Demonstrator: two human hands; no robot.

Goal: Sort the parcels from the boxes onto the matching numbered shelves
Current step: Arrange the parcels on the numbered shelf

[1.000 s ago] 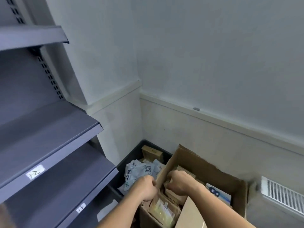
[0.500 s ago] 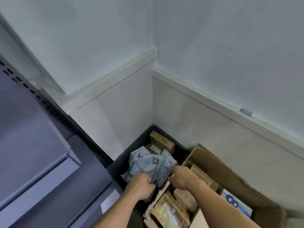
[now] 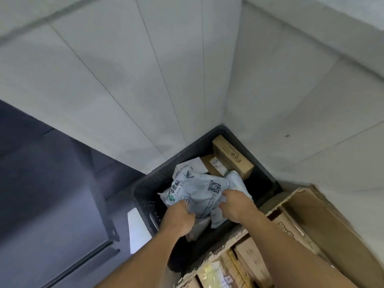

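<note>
Cardboard box (image 3: 324,221) — cut off by the right and bottom edges; labels on its parcels blurred, unreadable.
Grey mailer bag (image 3: 199,190) — near edge covered by left hand (image 3: 178,219) and right hand (image 3: 236,204), which grip it.
Black crate (image 3: 145,183): near corner hidden behind the left forearm.
Shelf (image 3: 52,204): cropped at the left edge.

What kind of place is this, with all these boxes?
Probably a parcel sorting or storage room: a dark plastic crate holds a grey mail bag and cartons, a cardboard box beside it is packed with parcels, and grey metal shelving stands at left.
</note>
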